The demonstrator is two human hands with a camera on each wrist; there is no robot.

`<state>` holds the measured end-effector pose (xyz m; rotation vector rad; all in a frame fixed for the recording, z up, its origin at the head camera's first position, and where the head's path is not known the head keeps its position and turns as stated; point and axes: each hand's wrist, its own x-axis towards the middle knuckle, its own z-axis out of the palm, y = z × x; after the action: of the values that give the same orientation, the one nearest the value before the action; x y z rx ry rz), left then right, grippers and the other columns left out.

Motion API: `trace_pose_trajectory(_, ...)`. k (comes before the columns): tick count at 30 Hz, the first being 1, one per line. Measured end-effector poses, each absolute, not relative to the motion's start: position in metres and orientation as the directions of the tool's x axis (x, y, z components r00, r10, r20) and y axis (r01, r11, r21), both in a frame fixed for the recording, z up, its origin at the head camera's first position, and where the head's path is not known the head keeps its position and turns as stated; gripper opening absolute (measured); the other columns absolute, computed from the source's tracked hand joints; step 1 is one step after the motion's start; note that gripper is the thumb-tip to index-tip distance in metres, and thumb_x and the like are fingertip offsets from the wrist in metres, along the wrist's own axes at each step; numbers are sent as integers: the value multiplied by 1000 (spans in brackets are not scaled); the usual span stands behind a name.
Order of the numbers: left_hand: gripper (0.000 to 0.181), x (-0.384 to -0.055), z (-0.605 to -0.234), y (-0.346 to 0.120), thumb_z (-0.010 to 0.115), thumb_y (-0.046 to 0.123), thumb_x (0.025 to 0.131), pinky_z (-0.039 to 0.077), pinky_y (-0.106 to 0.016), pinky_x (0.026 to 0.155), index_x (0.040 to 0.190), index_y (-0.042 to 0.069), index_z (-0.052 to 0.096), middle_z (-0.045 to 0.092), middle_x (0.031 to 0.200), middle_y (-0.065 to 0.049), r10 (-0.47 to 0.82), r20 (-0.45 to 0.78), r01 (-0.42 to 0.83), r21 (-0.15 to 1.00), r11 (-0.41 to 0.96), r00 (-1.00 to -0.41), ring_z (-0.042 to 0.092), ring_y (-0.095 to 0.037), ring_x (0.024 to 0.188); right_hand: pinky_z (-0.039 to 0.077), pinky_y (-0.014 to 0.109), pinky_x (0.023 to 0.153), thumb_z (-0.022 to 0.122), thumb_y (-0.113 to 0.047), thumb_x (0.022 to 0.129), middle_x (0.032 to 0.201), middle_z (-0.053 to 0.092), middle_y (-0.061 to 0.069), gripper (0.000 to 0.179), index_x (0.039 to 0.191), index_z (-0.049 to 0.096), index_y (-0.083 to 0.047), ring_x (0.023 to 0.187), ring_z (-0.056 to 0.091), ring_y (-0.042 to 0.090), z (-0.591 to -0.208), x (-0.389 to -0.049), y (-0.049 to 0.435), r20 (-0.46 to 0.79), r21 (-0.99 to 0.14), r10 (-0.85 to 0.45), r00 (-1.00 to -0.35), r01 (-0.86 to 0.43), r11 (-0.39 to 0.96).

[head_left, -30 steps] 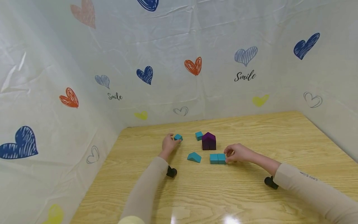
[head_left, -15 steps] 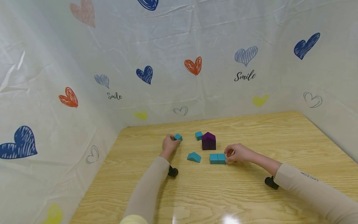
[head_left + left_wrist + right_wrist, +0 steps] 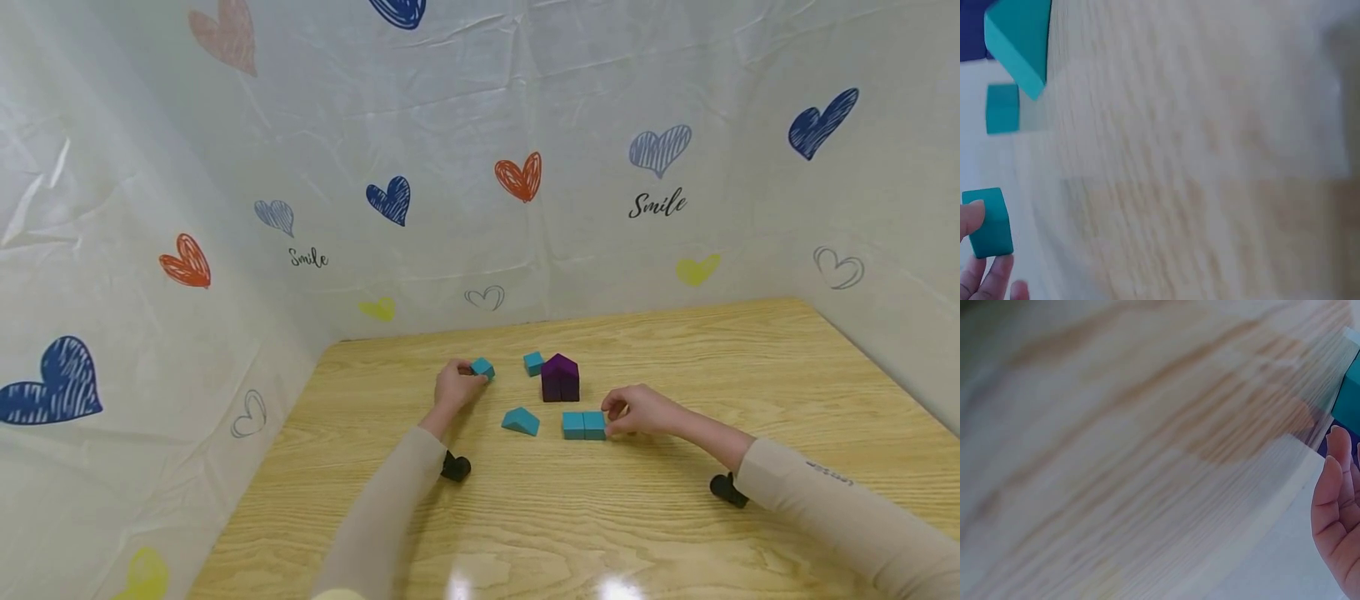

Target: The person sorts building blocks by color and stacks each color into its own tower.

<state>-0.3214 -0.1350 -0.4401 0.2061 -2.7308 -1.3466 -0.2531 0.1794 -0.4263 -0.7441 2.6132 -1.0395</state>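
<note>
My left hand (image 3: 456,385) pinches a small teal block (image 3: 483,368) between thumb and fingers. In the left wrist view the thumb lies on one face of that block (image 3: 992,225), the fingertips against another. Beside the right end of two touching teal cubes (image 3: 583,426) is my right hand (image 3: 637,408), fingers loosely bent. Its fingertips are at or very near the right cube; contact is unclear. In the right wrist view, the right hand (image 3: 1338,519) shows nothing between its visible fingers. A teal triangular block (image 3: 521,422) lies left of the pair.
Behind the pair stands a purple house-shaped stack (image 3: 560,379) with a peaked top. Another teal cube (image 3: 533,364) sits at its left, close to it. The wooden table (image 3: 525,517) meets a white heart-printed sheet (image 3: 570,250) at the back and sides.
The left hand's block has moved slightly right and its fingers have drawn in around it. The left forearm has shifted a little left. My right hand stays in place.
</note>
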Motion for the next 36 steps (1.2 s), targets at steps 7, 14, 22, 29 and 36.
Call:
trace_pose_trajectory(7,35,-304,-431,-130,71,21,80,47,-33,72,108,5,59,62,104,-10,-42,109,67,827,559,-993,56,-22,86,48,23,58,72,-14,78,86,63,5,29,99,61,4,78,58,16,-425,-253,179,-27,-681,-534,-845,-376,628)
trace_pose_trajectory(14,35,-284,-423,-115,71,28,80,43,-27,68,108,9,60,62,105,-7,89,106,137,821,554,-990,50,-17,80,47,23,59,72,-14,78,84,63,4,30,98,62,4,76,58,14,-425,-252,179,-15,-674,-541,-841,-391,627)
trace_pose_trajectory(22,35,-262,-415,-86,72,26,79,42,-25,64,108,10,62,62,105,-5,240,89,206,825,527,-967,47,-15,79,46,22,59,72,-15,78,82,63,2,29,98,62,5,73,57,11,-427,-251,177,-5,-666,-543,-840,-402,628)
trace_pose_trajectory(29,31,-252,-418,-59,73,25,78,41,-22,67,104,11,62,65,101,-3,337,63,241,820,519,-939,47,-11,77,49,26,60,72,-13,78,84,63,4,30,99,61,5,73,56,13,-432,-253,176,-63,-750,-496,-866,-287,596)
trace_pose_trajectory(36,32,-248,-423,-41,73,26,78,41,-20,68,105,13,63,66,101,0,368,40,250,803,542,-929,48,-9,77,50,28,64,72,-13,78,93,61,9,36,104,59,7,78,56,15,-434,-253,175,-147,-820,-453,-879,-148,554)
